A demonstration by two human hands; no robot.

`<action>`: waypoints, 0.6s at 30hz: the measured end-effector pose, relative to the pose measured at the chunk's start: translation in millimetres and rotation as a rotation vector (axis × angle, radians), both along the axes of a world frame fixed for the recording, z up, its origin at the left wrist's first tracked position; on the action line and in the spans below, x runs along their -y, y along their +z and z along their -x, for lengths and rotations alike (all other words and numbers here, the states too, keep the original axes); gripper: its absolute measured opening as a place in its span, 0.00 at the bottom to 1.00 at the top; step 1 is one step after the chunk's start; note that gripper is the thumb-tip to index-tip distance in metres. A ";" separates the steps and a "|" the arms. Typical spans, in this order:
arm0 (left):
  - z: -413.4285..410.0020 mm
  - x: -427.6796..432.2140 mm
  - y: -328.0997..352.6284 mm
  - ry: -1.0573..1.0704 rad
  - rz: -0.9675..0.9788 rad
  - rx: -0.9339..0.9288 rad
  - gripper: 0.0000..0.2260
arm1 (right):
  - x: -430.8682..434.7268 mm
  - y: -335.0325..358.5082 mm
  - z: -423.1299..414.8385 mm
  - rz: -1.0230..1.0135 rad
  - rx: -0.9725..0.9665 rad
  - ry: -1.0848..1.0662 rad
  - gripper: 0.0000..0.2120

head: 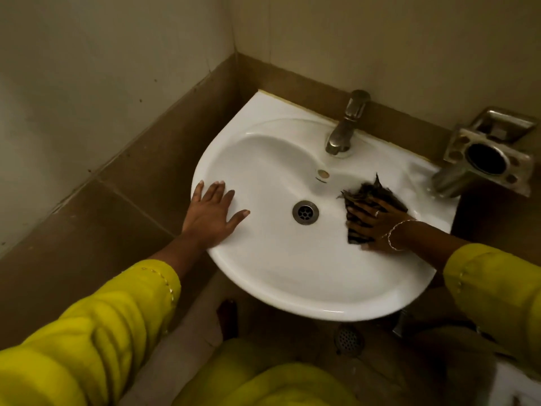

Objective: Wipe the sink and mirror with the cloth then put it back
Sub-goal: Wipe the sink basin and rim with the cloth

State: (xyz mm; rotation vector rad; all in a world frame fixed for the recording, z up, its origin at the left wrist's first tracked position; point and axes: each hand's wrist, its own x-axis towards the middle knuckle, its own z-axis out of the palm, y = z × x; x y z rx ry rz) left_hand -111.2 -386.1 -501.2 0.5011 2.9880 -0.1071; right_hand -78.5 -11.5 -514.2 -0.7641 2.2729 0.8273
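Observation:
A white wall-mounted sink [281,273] fills the middle of the view, with a metal drain [305,212] at its bottom. My right hand [377,227] presses a dark patterned cloth [369,190] flat against the sink's right inner slope, fingers spread over it. My left hand [212,216] rests flat and spread on the sink's left rim, holding nothing. No mirror is in view.
A metal tap [347,124] stands at the back of the sink. A metal soap dish and tumbler holder [486,153] juts from the wall at the right. Brown tiled walls close in on the left and back. A floor drain [348,338] lies below the sink.

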 end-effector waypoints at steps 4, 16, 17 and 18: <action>0.3 -0.5 0.0 0.005 -0.020 -0.010 0.43 | 40.8 72.6 -39.2 0.063 0.238 -0.451 0.53; -1.7 -2.5 1.0 -0.005 -0.124 -0.046 0.42 | 95.7 36.0 -83.6 0.647 0.603 -0.556 0.31; -1.3 -2.8 1.0 -0.006 -0.148 -0.051 0.41 | 79.3 -9.0 -73.7 0.653 0.468 -0.484 0.31; -1.3 -2.4 0.5 -0.004 -0.175 -0.058 0.40 | 72.7 -51.4 -68.6 0.717 0.402 -0.425 0.38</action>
